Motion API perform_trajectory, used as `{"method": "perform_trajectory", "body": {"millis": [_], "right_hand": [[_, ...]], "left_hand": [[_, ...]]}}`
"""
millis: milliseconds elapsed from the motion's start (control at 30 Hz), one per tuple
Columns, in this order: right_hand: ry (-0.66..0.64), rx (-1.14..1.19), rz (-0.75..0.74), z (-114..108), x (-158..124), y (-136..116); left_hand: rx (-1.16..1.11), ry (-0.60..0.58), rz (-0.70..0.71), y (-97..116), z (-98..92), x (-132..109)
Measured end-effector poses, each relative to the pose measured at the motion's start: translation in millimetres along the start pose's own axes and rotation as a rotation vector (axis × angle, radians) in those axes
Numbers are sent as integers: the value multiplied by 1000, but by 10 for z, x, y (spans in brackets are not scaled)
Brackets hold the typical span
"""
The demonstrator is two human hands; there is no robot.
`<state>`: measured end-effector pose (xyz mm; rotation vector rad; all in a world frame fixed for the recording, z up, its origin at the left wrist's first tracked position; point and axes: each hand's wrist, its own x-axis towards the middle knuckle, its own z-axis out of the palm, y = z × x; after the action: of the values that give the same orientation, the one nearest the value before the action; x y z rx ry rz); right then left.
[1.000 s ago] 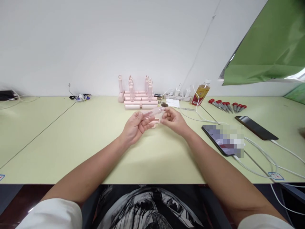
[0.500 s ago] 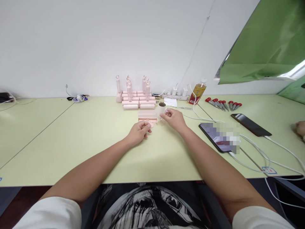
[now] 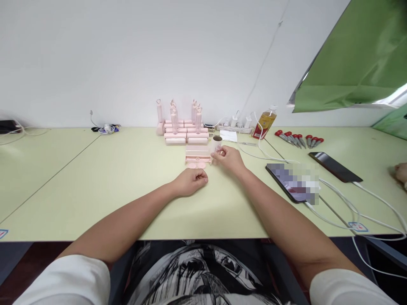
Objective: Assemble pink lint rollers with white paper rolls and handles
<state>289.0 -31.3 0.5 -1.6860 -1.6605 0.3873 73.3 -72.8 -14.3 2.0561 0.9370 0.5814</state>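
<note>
My left hand (image 3: pixel 191 181) rests on the pale green table (image 3: pixel 95 178) with its fingers curled in; nothing shows in it. Just beyond it lie a pink round disc (image 3: pixel 196 165) and a flat pink case (image 3: pixel 198 155). My right hand (image 3: pixel 229 157) is farther out, its fingers pinched on a small clear tube (image 3: pixel 217 148) that stands upright with a dark top. Behind them is a stack of pink cases (image 3: pixel 186 134) with several pink tubes standing on it.
At the right lie two phones (image 3: pixel 294 183) (image 3: pixel 334 166) on white charging cables (image 3: pixel 356 207), a row of red-handled screwdrivers (image 3: pixel 299 139), a drink bottle (image 3: pixel 264 123) and a power strip (image 3: pixel 237 128). A green sheet (image 3: pixel 356 72) hangs at top right. Another person's hand (image 3: pixel 401 173) shows at the right edge.
My left hand let go of the clear pink part it held up and sank to the table, curled. My right hand set a small clear tube upright beside the pink case.
</note>
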Motion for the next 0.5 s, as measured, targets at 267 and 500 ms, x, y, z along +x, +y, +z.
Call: {"method": "perform_trajectory", "body": {"millis": [267,500], "right_hand": [[325,299,-28,-131,-54,-76],[-110,653,-325,-70,-359,-308]], "left_hand": [[14,-25,-10,11,-4,-13],[78,-31,26,26,-5,-23]]}}
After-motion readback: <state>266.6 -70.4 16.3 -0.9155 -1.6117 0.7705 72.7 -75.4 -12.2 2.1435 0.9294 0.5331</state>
